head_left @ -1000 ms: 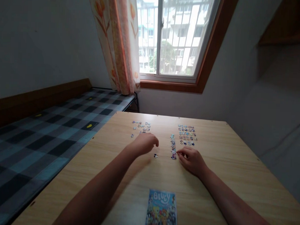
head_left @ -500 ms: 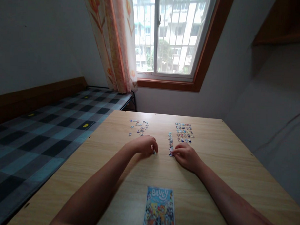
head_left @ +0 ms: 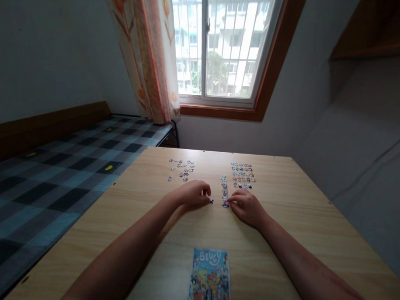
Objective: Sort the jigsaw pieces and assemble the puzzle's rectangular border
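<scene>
My left hand (head_left: 196,192) is closed, with a small jigsaw puzzle piece (head_left: 211,201) at its fingertips just above or on the tabletop. To its right runs a narrow strip of joined puzzle pieces (head_left: 224,188), pointing away from me. My right hand (head_left: 246,205) has its fingers pressed together at the near right end of that strip, touching it. A small gap separates the left hand's piece from the strip. The exact grip of both hands' fingertips is too small to make out.
Loose puzzle pieces (head_left: 185,170) lie scattered at the far left, and rows of pieces (head_left: 242,174) at the far right. A Bluey picture sheet or box (head_left: 210,277) lies near me on the wooden table (head_left: 282,231). A checked bed (head_left: 71,163) stands left of it.
My left hand's piece has moved slightly right, closer to the strip, and shows more clearly past the fingertips. My right hand stays at the strip's near end. The whole view has shifted slightly.
</scene>
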### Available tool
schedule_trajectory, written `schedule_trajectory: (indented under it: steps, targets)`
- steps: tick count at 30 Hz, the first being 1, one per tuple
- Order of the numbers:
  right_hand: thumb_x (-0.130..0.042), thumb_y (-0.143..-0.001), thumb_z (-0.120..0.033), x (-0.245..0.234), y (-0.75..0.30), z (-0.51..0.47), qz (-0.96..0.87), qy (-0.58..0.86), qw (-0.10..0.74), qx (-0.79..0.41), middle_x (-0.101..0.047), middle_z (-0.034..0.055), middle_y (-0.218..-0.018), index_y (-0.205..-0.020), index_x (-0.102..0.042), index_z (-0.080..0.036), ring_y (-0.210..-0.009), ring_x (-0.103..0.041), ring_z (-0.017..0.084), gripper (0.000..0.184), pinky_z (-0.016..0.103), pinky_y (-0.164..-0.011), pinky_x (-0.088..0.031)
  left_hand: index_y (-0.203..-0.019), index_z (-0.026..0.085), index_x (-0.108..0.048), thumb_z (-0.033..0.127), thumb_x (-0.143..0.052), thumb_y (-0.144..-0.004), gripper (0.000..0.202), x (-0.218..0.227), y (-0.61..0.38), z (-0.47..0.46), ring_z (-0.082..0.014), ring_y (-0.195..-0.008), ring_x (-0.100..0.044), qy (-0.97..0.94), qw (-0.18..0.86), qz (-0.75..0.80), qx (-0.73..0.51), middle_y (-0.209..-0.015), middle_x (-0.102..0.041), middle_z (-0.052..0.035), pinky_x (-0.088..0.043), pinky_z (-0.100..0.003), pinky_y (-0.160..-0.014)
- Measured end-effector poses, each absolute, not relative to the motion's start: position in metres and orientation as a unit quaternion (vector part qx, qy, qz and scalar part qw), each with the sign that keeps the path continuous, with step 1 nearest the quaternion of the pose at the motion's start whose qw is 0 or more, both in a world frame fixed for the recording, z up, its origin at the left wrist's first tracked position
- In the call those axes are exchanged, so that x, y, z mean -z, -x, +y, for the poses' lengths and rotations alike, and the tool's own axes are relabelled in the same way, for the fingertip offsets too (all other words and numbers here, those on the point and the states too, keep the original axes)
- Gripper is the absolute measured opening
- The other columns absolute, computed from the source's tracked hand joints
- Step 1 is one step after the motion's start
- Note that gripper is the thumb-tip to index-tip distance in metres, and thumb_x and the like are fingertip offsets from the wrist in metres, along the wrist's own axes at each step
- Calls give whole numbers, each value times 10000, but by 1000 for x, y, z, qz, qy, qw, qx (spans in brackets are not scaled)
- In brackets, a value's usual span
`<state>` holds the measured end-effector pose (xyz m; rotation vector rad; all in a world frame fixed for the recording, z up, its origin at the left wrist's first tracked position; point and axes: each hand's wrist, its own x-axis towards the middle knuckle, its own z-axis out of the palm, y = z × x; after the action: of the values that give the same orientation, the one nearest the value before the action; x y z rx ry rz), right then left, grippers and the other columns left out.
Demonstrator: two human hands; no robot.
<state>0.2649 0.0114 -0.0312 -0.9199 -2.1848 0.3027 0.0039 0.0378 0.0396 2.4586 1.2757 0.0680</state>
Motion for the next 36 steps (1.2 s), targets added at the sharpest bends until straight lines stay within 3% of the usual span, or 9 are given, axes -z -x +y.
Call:
schedule_trajectory:
  steps: [3, 14, 25, 36]
  targets:
    - [-649, -861, -142, 31, -265, 11, -854, 351, 365, -121, -721, 62, -864, -888, -783, -241, -850, -633, 211, 168, 365, -813, -504, -1069, 239, -759, 306, -705, -786, 296, -40, -1, 40, -152, -805, -645, -881, 201, 427, -26, -935, -726, -16, -456, -241, -722]
    - [-648, -852, -140, 29, -265, 11, -861, 342, 356, -125, -722, 57, -876, -870, -785, -251, -856, -631, 211, 177, 368, -809, -500, -946, 248, -776, 218, -659, -777, 208, -37, -15, 31, -165, -806, -649, -884, 134, 447, -10, -994, -723, -14, -469, -266, -756]
    - [-668, -817, -99, 35, -265, 12, -861, 335, 369, -104, -677, 75, -1072, -922, -794, -281, -961, -618, 213, 245, 365, -849, -535, -895, 212, -745, 259, -651, -711, 212, -28, -27, 24, -177, -785, -626, -875, 166, 455, -23, -917, -694, -33, -466, -265, -708]
    - [-670, -776, -58, 36, -266, 14, -865, 328, 365, -105, -669, 77, -1118, -906, -802, -281, -963, -616, 220, 290, 382, -858, -548, -930, 219, -714, 264, -639, -737, 212, -11, -41, 16, -175, -810, -622, -865, 155, 458, -135, -938, -675, -29, -461, -267, -717]
